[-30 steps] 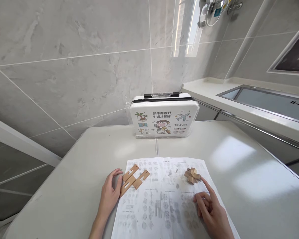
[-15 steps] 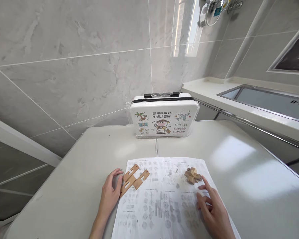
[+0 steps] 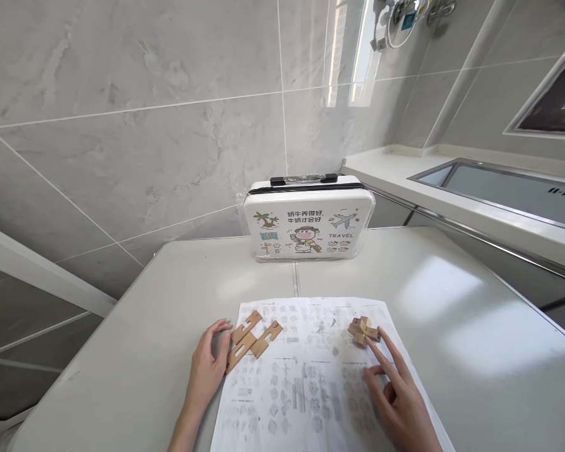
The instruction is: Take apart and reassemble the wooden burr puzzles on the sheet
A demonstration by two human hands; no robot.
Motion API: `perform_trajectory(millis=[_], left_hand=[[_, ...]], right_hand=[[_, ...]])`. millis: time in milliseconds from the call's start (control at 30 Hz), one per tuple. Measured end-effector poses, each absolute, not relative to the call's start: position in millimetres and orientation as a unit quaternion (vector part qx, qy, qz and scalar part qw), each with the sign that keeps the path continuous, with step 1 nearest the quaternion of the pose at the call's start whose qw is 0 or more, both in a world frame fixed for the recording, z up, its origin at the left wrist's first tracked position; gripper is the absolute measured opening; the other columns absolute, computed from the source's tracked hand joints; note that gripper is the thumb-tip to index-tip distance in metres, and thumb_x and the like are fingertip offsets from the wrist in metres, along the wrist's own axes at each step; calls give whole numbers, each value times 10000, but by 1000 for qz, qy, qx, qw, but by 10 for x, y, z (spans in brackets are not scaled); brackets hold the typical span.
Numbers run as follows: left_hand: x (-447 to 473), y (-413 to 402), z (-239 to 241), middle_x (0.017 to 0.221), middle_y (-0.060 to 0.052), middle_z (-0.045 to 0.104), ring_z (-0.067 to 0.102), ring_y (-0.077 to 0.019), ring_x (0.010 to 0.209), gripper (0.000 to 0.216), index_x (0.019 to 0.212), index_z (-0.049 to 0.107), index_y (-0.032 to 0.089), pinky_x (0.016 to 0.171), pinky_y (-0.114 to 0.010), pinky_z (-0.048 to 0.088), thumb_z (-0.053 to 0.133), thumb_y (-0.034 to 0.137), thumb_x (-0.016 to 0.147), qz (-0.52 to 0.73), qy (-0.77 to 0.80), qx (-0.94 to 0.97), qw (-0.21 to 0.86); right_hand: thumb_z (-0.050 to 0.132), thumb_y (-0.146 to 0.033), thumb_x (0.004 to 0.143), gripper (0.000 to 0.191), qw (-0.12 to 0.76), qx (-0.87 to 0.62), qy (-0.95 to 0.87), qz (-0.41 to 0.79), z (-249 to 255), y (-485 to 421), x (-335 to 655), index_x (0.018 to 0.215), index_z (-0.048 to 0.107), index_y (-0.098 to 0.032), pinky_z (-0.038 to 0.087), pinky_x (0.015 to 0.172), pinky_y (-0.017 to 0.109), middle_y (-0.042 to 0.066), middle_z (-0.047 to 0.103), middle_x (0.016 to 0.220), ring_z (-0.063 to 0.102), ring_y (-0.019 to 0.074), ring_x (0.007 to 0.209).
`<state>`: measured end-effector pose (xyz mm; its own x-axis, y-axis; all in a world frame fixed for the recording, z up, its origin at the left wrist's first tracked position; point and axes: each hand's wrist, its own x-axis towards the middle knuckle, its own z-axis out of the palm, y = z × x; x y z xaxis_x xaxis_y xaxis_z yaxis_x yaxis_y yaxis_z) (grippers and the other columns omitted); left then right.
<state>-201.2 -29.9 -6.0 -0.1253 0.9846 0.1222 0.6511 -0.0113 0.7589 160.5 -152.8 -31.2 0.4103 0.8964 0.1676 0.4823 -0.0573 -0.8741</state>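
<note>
My left hand (image 3: 210, 358) rests at the left edge of a printed sheet (image 3: 306, 389), its fingers curved and apart beside flat wooden puzzle pieces (image 3: 243, 344). These notched pieces lie against each other at a slant, and the fingertips come up to their left side. Over the sheet's right part, my right hand (image 3: 398, 389) has its index and middle fingers stretched toward a wooden burr puzzle (image 3: 364, 331). Those two fingertips appear to touch its near and right sides without gripping it. The puzzle is a cross-shaped block of interlocked light and darker bars.
A white case (image 3: 308, 226) with cartoon prints and a black handle stands at the table's back, wrapped in clear plastic. Behind it rises a grey tiled wall (image 3: 169, 157). A counter with a sink (image 3: 499, 188) runs along the right. The white table (image 3: 160, 326) has a seam.
My right hand's middle finger has stretched out to the burr puzzle beside the index finger. The hand has shifted slightly left. My left hand and the flat pieces stay put.
</note>
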Motion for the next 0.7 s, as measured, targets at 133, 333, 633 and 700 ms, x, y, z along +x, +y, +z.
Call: perform_trajectory(millis=[133,333,633,700], left_hand=[[-2017,-300,-69,1278,-103,745,677,-295,1229,466,1321,610,259,957,-427,583,521,585,999,352,660,619,240],[-2005,-307,-48,1267,-114,748,683,-295,1226,450,1322,606,247,986,-437,576,526,562,1010,361,650,624,240],[-2005,-305,-36,1251,-116,756,701,-295,1195,449,1306,626,243,958,-431,593,531,562,1005,360,653,626,227],[-2002,-306,-13,1260,-121,750,688,-308,1217,461,1316,622,243,842,-388,621,527,568,1003,356,656,623,234]], right_hand=[[521,-543,1034,460,472,-694,-496,222,-359,-1528,1623,1412,664,-324,553,479,282,141,455,1622,608,108,575],[538,-501,1038,453,467,-686,-506,234,-347,-1536,1640,1431,644,-302,550,496,287,148,466,1609,563,98,549],[517,-508,1045,417,462,-689,-506,236,-353,-1536,1641,1349,711,-298,555,516,308,136,527,1566,495,89,492],[482,-497,1061,413,464,-687,-508,235,-348,-1538,1629,1332,724,-299,571,552,305,127,526,1572,591,120,575]])
